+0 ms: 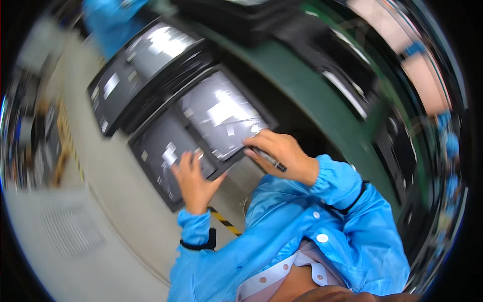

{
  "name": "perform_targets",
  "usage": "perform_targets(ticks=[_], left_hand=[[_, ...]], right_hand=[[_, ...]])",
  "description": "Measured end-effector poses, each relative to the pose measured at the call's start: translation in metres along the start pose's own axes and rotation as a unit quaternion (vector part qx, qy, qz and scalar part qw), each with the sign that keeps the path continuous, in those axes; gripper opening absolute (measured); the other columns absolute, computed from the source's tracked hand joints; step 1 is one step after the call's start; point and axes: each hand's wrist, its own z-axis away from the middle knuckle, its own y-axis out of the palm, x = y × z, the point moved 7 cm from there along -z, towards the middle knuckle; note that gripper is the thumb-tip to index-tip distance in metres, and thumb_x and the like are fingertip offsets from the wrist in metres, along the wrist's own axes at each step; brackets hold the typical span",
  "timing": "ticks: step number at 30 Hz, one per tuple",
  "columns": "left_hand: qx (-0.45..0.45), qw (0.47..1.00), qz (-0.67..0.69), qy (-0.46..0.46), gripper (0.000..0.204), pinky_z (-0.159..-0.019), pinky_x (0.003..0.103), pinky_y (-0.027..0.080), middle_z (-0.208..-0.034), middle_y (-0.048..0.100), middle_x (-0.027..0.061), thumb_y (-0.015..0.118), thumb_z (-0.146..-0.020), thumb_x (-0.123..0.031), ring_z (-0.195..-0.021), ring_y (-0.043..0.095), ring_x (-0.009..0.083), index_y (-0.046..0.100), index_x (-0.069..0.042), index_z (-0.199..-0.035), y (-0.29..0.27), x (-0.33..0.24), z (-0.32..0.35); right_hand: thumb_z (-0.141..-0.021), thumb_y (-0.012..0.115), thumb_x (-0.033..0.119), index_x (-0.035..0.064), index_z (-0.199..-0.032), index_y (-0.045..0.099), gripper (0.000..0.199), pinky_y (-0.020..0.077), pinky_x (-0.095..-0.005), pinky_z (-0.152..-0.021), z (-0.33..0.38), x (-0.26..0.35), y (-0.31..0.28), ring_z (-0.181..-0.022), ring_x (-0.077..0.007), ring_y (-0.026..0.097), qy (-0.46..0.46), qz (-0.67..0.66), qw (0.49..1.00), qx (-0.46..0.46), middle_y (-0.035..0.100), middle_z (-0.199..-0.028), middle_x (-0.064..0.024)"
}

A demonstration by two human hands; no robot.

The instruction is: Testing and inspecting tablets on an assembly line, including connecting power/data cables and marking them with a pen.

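Observation:
My right hand (284, 153) grips a dark marker-like pen (270, 159) near the lower right corner of a dark tray (224, 167). Two flat dark panels lie in that tray, side by side. Glare and small pale labels mark the right panel (201, 103), which looks covered in clear film. Over the left panel (158, 136), my left hand (193, 181) rests with its fingers spread, near the panel's close edge. Whether its fingertips press on the surface is hard to tell. The pen's tip is too blurred to make out.
Beyond the tray stands a similar black tray (111, 118) of panels. A person's blue sleeve (108, 25) shows at the upper left. A green worktable (297, 95) carrying black parts (332, 55) runs along the right. Yellow-black tape (225, 222) crosses the floor.

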Motion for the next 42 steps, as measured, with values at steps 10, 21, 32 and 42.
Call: perform_targets(ticks=[10,21,32,42], left_hand=[[0.013,0.986,0.152,0.07,0.072,-0.116,0.057,0.031,-0.152,0.04,0.0219,0.082,-0.082,-0.019,-0.141,0.04,0.0414,0.049,0.003,-0.142,0.02,-0.139,-0.008],[0.115,0.791,0.326,0.505,0.03,-0.099,0.047,0.051,-0.123,0.065,0.0198,0.075,-0.078,0.002,-0.116,0.063,0.0393,0.068,0.001,-0.107,0.054,-0.379,0.035],[0.2,0.779,0.504,0.314,0.012,-0.088,0.033,0.053,-0.104,0.067,0.0137,0.06,-0.096,0.005,-0.096,0.066,0.0225,0.066,0.004,-0.106,0.08,-0.401,0.013],[0.483,0.592,0.641,0.071,0.091,-0.107,0.049,0.046,-0.143,0.051,0.0233,0.025,-0.102,-0.07,-0.133,0.052,0.0327,0.025,0.003,-0.158,0.03,-0.359,0.004]], right_hand=[[-0.085,0.073,0.04,0.0055,-0.085,0.068,0.035,0.0535,-0.0479,-0.063,0.25,-0.041,-0.246,-0.073,-0.0374,0.069,0.406,0.393,0.798,-0.208,0.068,-0.077,-0.0173],[-0.083,0.072,0.06,0.0155,-0.146,0.045,0.082,0.039,-0.0726,-0.094,0.748,0.206,-0.463,-0.136,-0.04,0.043,0.795,0.569,0.072,-0.197,0.046,-0.146,-0.0171],[-0.09,0.071,0.023,0.0114,-0.127,0.064,0.039,0.0535,-0.0428,-0.089,0.778,0.329,-0.439,-0.107,-0.0364,0.067,0.511,0.73,0.289,-0.35,0.068,-0.124,-0.0134],[-0.078,0.055,-0.007,0.0017,-0.132,0.061,0.056,0.035,-0.0498,-0.118,0.535,0.287,-0.415,-0.143,-0.0431,0.043,0.391,0.455,0.762,-0.244,0.053,-0.146,-0.0199]])
